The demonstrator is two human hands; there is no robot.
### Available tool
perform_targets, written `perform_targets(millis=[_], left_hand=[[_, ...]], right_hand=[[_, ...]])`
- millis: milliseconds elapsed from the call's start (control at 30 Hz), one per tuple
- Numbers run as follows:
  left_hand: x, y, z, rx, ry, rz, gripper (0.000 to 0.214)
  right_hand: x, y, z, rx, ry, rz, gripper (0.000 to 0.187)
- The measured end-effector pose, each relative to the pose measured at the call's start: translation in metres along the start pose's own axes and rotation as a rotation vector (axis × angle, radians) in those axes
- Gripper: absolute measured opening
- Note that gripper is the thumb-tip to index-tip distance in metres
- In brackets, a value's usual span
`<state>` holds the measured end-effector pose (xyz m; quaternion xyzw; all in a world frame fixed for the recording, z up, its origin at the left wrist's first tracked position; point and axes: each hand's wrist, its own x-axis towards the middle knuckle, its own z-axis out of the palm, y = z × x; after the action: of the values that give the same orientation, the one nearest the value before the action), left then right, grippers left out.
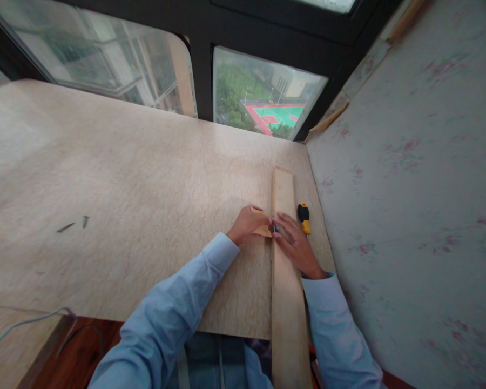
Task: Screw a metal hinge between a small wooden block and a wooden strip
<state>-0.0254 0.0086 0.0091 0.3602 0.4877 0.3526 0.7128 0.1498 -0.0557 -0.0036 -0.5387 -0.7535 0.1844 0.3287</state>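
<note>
A long pale wooden board (288,302) lies lengthwise in front of me, its near end reaching past the sill's front edge. My left hand (245,225) is closed on a thin tan piece (263,230) at the board's left edge; it looks like wood, but the fingers hide part of it. Against that edge sits a small dark metal fitting (273,227), too small to make out exactly. My right hand (298,246) rests across the board, thumb and fingertips closed around the fitting. Just right of the board lies a screwdriver (303,218) with a black and yellow handle.
Two small dark slivers, one pointed (66,227) and one shorter (85,221), lie left on the stone-patterned sill (146,178). A grey cable (32,320) crosses the lower left. Dark-framed windows border the back, and a flowered wall (405,200) stands close on the right.
</note>
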Motion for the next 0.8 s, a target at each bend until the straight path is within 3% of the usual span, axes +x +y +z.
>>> perform_targets(millis=[467,800], left_hand=[[0.0005,-0.0042,-0.0003,-0.038,0.018,0.084,0.044],[0.0032,-0.0055,0.0005,-0.094,0.01,0.049,0.043]], right_hand=[[-0.0005,-0.0041,0.0029,-0.014,0.037,0.002,0.042],[-0.0009,-0.0031,0.0044,-0.007,0.058,-0.001,0.041]])
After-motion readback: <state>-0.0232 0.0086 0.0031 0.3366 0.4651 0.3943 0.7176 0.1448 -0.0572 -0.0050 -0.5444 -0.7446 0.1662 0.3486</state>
